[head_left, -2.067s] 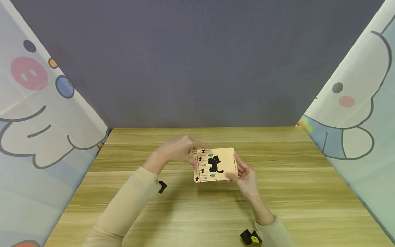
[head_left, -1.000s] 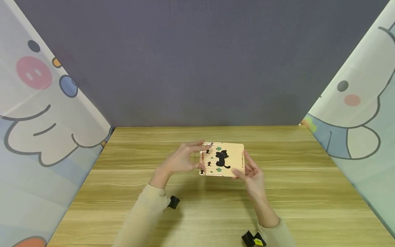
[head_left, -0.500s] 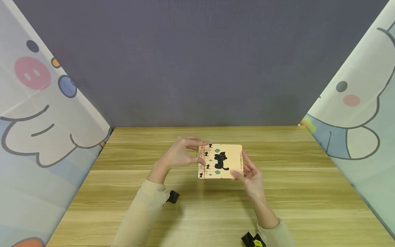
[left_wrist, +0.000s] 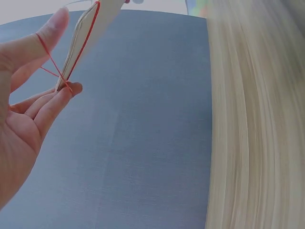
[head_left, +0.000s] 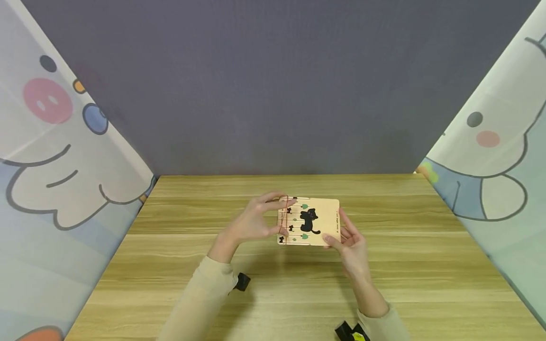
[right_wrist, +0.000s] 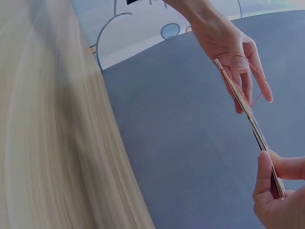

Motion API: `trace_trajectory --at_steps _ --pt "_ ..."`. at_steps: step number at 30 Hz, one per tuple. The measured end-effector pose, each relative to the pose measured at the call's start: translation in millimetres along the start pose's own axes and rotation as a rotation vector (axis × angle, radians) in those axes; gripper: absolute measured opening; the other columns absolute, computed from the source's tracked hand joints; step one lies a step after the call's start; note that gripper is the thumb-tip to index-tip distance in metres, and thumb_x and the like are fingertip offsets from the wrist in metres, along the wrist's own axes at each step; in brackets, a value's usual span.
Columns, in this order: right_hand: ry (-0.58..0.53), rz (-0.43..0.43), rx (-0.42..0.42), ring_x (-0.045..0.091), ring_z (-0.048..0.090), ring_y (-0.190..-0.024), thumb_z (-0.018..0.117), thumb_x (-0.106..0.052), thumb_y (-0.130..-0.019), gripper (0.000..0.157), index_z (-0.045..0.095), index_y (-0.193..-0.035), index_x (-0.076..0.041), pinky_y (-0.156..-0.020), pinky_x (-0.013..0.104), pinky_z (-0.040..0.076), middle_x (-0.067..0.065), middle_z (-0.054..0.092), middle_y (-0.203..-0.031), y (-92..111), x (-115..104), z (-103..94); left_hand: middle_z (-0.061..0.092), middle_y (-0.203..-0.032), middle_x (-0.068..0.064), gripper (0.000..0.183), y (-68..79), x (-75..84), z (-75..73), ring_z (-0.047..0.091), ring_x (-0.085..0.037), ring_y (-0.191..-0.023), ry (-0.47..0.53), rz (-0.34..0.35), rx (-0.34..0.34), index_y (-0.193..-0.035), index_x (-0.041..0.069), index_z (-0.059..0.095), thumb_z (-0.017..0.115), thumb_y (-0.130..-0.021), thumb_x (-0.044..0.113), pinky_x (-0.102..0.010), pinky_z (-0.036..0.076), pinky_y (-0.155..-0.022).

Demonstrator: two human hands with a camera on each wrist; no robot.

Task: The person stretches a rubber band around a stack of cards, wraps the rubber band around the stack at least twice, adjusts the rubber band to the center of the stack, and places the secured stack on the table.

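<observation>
In the head view a thin cream notebook with a black cat on its cover is held up over the table. My right hand grips its right end, thumb on the cover and fingers behind. A thin red elastic band runs across the notebook near its left end. My left hand is at that end, its thumb and fingers spread apart. The left wrist view shows the band's strands crossing between the thumb and a fingertip, stretched away from the page edges.
The wood-grain table lies beneath both hands. A dark grey panel rises at its back edge, with cartoon-printed panels at both sides. Black wrist pieces sit by the sleeves.
The notebook and both hands have shifted slightly right in the head view. My left thumb and fingers have moved about at the notebook's left end with the band; the right grip is unchanged.
</observation>
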State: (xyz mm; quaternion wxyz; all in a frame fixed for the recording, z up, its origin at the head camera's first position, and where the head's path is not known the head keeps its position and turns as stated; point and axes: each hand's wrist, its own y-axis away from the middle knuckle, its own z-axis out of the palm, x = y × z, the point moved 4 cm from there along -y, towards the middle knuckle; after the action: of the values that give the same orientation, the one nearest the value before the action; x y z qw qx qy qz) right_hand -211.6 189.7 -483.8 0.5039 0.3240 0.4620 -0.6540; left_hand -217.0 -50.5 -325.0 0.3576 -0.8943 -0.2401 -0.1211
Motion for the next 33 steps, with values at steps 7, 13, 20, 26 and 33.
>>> trace_trajectory --at_steps 7,13,20,26,33 --pt "-0.065 0.000 -0.024 0.032 0.061 -0.083 0.060 0.017 -0.073 0.077 0.029 -0.138 -0.011 -0.057 0.034 0.054 0.026 0.051 -0.117 -0.3 2.8 -9.4 0.043 -0.129 -0.021 0.079 6.1 6.4 2.0 0.043 -0.032 -0.117 -0.026 -0.022 -0.074 -0.127 0.009 0.048 0.080 -0.059 0.033 -0.037 0.037 -0.096" --pt "-0.183 -0.008 -0.051 0.027 0.063 -0.080 0.063 0.014 -0.073 0.073 0.032 -0.136 -0.007 -0.056 0.028 0.054 0.023 0.057 -0.110 9.5 -45.4 25.1 0.026 -0.140 -0.018 0.091 11.0 13.1 0.7 0.034 -0.034 -0.122 -0.005 -0.125 -0.169 -0.136 0.010 0.035 0.078 -0.061 0.038 -0.041 0.034 -0.098" --pt "-0.084 0.093 0.073 0.015 0.064 -0.073 0.064 0.013 -0.072 0.075 0.030 -0.136 -0.002 -0.054 0.020 0.053 0.008 0.065 -0.097 18.9 -87.5 55.7 0.019 -0.143 -0.019 0.099 11.9 17.2 0.9 0.030 -0.033 -0.124 -0.004 -0.154 -0.221 -0.139 0.011 0.027 0.076 -0.060 0.043 -0.040 0.032 -0.099" --pt "-0.076 0.149 0.120 0.015 0.064 -0.070 0.055 0.023 -0.073 0.073 0.026 -0.136 0.001 -0.053 0.021 0.053 0.007 0.066 -0.093 18.3 -89.7 56.6 0.018 -0.143 -0.019 0.099 11.9 15.5 2.8 0.029 -0.033 -0.125 -0.006 -0.151 -0.218 -0.139 0.010 0.028 0.078 -0.059 0.039 -0.040 0.032 -0.099" --pt "-0.092 0.155 0.131 0.015 0.064 -0.070 0.055 0.022 -0.074 0.074 0.025 -0.137 -0.001 -0.053 0.022 0.053 0.006 0.065 -0.095 18.1 -89.9 56.7 0.018 -0.143 -0.018 0.094 10.1 12.4 5.2 0.026 -0.031 -0.127 -0.025 -0.138 -0.217 -0.139 0.009 0.028 0.077 -0.064 0.035 -0.043 0.031 -0.099"
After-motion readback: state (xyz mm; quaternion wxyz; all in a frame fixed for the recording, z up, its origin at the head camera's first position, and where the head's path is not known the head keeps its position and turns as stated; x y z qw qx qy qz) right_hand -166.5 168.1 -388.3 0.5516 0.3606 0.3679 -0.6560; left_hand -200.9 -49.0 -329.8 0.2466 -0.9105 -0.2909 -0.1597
